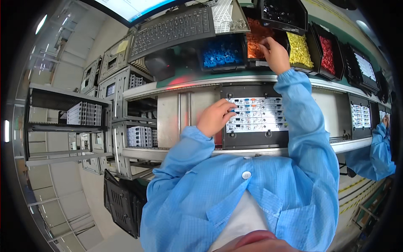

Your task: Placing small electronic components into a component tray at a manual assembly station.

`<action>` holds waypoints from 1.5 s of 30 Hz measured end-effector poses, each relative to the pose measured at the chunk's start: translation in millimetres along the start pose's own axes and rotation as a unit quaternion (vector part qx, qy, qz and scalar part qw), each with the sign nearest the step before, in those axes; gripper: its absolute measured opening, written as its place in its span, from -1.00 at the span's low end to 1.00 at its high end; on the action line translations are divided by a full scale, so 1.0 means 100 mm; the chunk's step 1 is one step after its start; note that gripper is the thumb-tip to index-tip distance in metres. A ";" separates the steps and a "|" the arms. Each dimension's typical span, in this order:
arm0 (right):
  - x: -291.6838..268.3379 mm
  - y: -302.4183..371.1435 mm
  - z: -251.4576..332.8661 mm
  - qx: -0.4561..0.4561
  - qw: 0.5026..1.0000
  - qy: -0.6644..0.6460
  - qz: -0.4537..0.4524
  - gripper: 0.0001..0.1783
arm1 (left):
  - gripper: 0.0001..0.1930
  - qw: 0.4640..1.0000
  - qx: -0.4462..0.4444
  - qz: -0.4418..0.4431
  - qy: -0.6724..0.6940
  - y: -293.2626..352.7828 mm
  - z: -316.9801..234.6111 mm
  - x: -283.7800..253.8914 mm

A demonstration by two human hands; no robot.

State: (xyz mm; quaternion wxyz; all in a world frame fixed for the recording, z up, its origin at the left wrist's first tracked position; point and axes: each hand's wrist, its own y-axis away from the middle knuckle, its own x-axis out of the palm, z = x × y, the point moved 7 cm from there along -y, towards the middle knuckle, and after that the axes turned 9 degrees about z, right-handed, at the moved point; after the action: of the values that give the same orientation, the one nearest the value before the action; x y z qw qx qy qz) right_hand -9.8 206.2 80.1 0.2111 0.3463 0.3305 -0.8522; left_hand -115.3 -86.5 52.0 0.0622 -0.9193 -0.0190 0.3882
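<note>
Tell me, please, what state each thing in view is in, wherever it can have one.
Left hand, fingers bent at the circuit boards; grip unclear
Right hand, fingers curled over the orange-parts bin; grip unclear
Circuit boards, laid in rows in the dark carrier
Orange-parts bin, open, stocked
Blue-parts bin, open, stocked
Yellow-parts bin, open, stocked
Red-parts bin, open, stocked
Monitor, lit
Keyboard, uncovered, untouched

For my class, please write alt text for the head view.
A person's right hand is over orange parts, the left hand at the circuit boards. Blue parts lie left of the orange ones; yellow parts and red parts, right.
</note>
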 end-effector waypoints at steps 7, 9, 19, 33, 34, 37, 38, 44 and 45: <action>0.01 1.31 0.25 0.003 0.986 -0.093 0.140 -0.83 | -0.81 0.998 -0.035 -0.014 0.057 0.10 0.37 0.39; 0.26 1.56 0.16 0.002 0.974 -0.115 0.194 -0.83 | -0.85 0.998 -0.013 -0.023 0.049 0.05 0.61 0.47; 0.58 2.02 0.13 -0.075 0.985 -0.062 0.141 -0.86 | -0.84 0.995 -0.050 -0.027 0.080 -0.03 0.84 0.57; 0.55 2.01 0.21 -0.154 0.981 -0.009 0.115 -0.83 | -0.79 0.999 -0.032 -0.003 0.039 -0.17 0.74 0.53; 0.51 2.00 0.22 -0.178 0.978 0.011 0.112 -0.83 | -0.79 0.999 -0.029 -0.007 0.045 -0.19 0.72 0.53; 0.45 1.81 0.13 -0.146 0.960 -0.027 0.237 -0.84 | -0.80 0.998 -0.036 -0.010 0.042 -0.17 0.65 0.52; 0.32 1.69 0.08 -0.147 0.970 0.008 0.192 -0.84 | -0.81 0.998 -0.038 -0.003 0.041 -0.19 0.62 0.54; 0.21 0.45 -0.66 -0.025 0.995 0.089 0.037 -0.81 | -0.81 0.998 -0.028 0.025 0.059 -0.43 0.49 0.74; 0.30 0.31 -0.87 0.004 0.992 0.121 0.026 -0.80 | -0.81 0.997 -0.025 0.026 0.062 -0.45 0.48 0.79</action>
State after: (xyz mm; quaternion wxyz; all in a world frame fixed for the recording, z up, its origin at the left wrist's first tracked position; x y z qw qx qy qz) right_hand 27.4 242.5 -2.1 0.1901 0.4560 0.3408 -0.7999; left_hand -93.6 -30.2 -31.4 0.0297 -0.9432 -0.0006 0.3310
